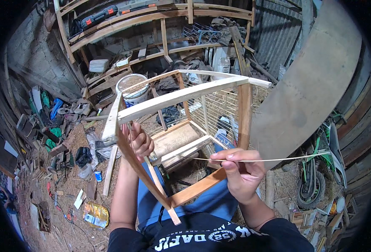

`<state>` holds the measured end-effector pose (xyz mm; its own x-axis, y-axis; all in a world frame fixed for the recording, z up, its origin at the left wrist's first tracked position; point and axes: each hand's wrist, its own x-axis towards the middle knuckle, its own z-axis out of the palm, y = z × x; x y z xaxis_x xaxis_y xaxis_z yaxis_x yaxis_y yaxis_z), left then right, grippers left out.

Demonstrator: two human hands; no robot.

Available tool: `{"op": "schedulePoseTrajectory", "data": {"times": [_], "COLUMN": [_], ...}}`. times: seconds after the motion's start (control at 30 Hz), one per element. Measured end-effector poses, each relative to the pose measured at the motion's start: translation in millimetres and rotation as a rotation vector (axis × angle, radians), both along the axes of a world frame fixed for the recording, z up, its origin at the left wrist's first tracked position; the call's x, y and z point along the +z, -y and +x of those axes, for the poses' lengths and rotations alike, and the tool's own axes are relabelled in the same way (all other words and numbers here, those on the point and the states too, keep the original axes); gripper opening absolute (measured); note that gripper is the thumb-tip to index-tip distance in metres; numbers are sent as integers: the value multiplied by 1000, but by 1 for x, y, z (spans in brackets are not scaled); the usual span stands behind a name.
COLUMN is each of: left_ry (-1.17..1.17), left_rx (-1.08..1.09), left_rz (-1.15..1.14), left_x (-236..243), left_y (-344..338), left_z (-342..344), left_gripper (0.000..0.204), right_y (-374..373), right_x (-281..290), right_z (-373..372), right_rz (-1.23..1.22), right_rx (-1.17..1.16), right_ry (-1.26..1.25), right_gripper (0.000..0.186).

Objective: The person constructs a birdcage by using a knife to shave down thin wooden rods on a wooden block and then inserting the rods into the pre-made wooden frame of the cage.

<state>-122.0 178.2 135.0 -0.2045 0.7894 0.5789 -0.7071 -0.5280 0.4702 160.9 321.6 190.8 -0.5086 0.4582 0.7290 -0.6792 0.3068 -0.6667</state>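
A box-shaped wooden frame [181,95] made of pale and brown slats rests on my lap, with thin sticks lining its far side like a cage. My left hand [140,140] grips one of the frame's slanted brown bars near the left corner. My right hand [242,172] pinches a long thin bamboo stick [278,159] that runs level from inside the frame out to the right. The stick's left end lies near the frame's inner floor board [175,140].
A white bucket [133,86] stands behind the frame. Wooden shelves [152,17] with tools fill the back wall. Scraps, bags and sawdust litter the floor at left [84,168]. A large plywood sheet [307,84] leans at right, beside a green two-wheeler [320,168].
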Motion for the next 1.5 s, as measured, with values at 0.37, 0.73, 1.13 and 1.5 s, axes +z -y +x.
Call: {"op": "schedulePoseTrajectory", "data": {"times": [0.37,0.73,1.13,1.5], "left_ry": [70,76,-539,-1397], "left_rx": [-28,159,1150,1631], "left_rz": [-81,-245,-909,-1297], "left_x": [-7,23,54,-18], "left_y": [-4,8,65,134], "left_z": [-3,6,6,-40], "left_gripper": [49,52,36,44], "right_y": [8,-14,-108,-79], "right_x": [-1,1,-151,-334], "right_z": [-9,0,-134,-239], "right_rz": [-16,-148,-382,489], "right_rx": [45,-151,-299,-220], "right_ry": [41,35,395,1108], "right_gripper": [16,12,17,23]}}
